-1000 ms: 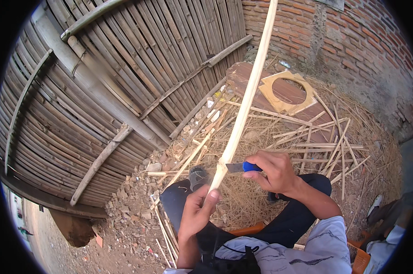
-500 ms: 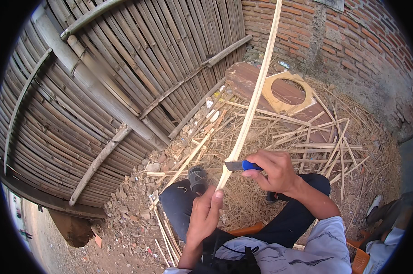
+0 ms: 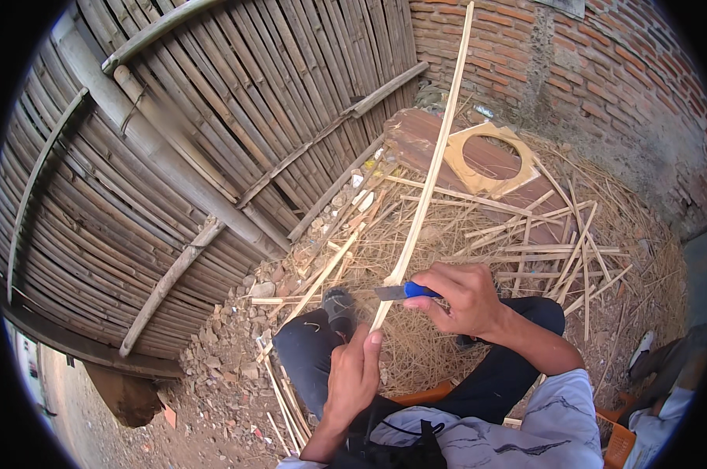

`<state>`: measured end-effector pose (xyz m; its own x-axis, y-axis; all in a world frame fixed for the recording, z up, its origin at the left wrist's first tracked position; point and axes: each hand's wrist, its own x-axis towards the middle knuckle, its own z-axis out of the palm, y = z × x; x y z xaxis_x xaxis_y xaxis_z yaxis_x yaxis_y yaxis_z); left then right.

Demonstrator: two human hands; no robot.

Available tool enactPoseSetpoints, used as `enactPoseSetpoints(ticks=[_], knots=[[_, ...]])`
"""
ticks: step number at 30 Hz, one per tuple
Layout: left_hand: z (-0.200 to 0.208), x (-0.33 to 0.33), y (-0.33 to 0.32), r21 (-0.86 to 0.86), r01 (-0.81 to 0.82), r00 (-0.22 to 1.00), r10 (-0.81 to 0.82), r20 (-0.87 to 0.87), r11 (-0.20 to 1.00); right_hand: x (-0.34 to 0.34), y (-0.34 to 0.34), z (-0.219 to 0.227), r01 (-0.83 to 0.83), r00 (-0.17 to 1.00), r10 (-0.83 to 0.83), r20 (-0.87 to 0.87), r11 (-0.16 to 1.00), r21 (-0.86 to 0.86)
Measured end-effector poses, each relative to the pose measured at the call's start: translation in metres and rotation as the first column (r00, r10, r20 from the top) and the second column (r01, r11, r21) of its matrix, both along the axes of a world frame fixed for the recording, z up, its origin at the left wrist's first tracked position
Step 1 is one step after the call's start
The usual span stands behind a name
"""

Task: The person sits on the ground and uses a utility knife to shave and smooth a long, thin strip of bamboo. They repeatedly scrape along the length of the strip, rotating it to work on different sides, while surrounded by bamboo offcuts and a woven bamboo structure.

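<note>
My left hand [image 3: 354, 370] is closed round the lower end of a long pale bamboo strip [image 3: 432, 181], thumb laid along it. The strip rises away from me toward the brick wall, its far end up in the air. In my right hand [image 3: 464, 298] is a knife [image 3: 401, 292] with a blue handle, gripped between thumb and fingers. Its dark blade lies across the strip just beyond my left hand, touching it near a thicker joint. My knees in dark trousers are bent on both sides of the work.
Shavings and straw cover the ground, with several cut strips [image 3: 576, 248] piled at the right. A tan board with a round hole [image 3: 510, 184] lies on a brown plank [image 3: 416, 144]. A bamboo wall [image 3: 236, 102] stands left, a brick wall [image 3: 611, 70] behind. Another person's leg [image 3: 670, 367] shows at right.
The knife has slid a little down the strip toward my left hand. The strip has dropped slightly, and its far end now shows inside the picture.
</note>
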<state>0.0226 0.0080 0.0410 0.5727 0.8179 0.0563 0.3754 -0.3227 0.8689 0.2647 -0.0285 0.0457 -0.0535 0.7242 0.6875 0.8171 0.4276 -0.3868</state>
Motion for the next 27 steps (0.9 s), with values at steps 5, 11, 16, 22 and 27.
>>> enactPoseSetpoints(ticks=[5,11,16,22,27], knots=[[-0.009,-0.011,-0.007,-0.046,-0.009,0.999,0.007,-0.045,0.999,0.039,0.013,0.013,0.283,0.957,-0.282,-0.074,0.959,0.003],[-0.025,-0.021,-0.008,-0.078,0.017,1.000,-0.016,0.010,0.997,0.066,0.013,0.007,0.344,0.906,-0.353,-0.235,0.936,-0.079],[-0.019,-0.013,-0.005,-0.112,-0.048,0.994,0.058,0.094,0.993,0.028,0.006,0.001,0.148,0.966,-0.172,-0.196,0.981,-0.129],[-0.027,-0.008,-0.001,-0.052,-0.055,0.993,0.060,0.103,0.997,-0.001,0.008,-0.011,-0.006,1.000,0.006,0.010,1.000,-0.003],[-0.025,-0.004,-0.004,-0.032,-0.110,0.993,0.112,0.045,0.993,-0.004,0.008,-0.015,-0.010,1.000,0.010,-0.002,0.999,-0.044]])
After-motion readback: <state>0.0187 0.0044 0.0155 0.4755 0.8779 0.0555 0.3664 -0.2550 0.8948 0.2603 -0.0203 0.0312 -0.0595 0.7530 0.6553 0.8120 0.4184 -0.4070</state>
